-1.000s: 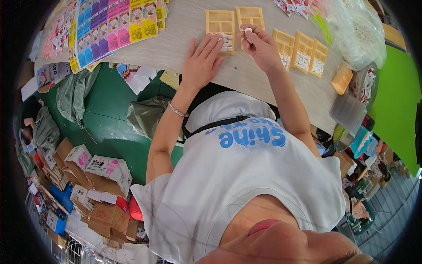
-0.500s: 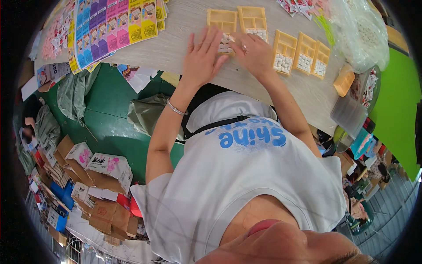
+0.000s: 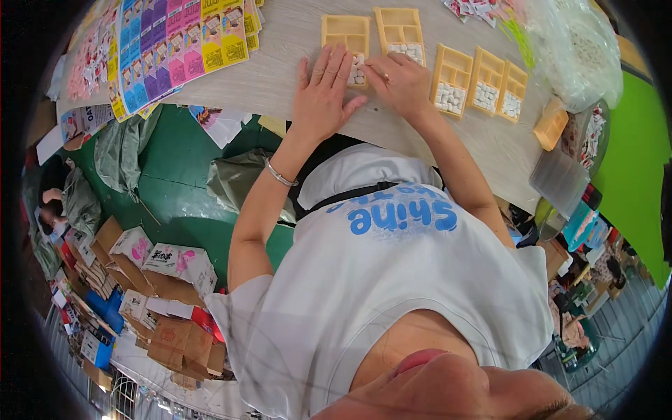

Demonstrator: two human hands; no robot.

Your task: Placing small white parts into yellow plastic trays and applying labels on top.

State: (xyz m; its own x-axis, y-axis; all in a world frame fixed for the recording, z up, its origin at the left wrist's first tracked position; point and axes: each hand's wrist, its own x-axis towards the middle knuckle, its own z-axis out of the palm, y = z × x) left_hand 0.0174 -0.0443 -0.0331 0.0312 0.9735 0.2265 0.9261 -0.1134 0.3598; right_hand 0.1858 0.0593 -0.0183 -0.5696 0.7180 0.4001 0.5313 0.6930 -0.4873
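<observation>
My left hand (image 3: 320, 94) lies with fingers stretched out along the left side of a pale yellow compartment tray (image 3: 344, 26), thumb apart from the fingers. White nugget-like pieces (image 3: 358, 73) fill this tray's near compartment. From the right, my right hand (image 3: 400, 82) reaches to the same compartment with bent fingers, thumb and fingertips close together at the pieces. Whether a piece is between those fingertips is too small to tell. Just beyond the right hand stands a second yellow tray (image 3: 397, 17) with similar white pieces in its near part.
Three more filled yellow trays (image 3: 451, 70) stand to the right. Beyond them are a small yellow container (image 3: 551, 126) and a clear bag of white pieces (image 3: 570, 56). Colourful printed sheets (image 3: 178, 42) cover the table's left. Opened cardboard boxes (image 3: 178, 339) sit on the floor.
My right hand's fingers have moved slightly left and down onto the pieces of the near tray. My left hand stays nearly in place, and the view has shifted a little.
</observation>
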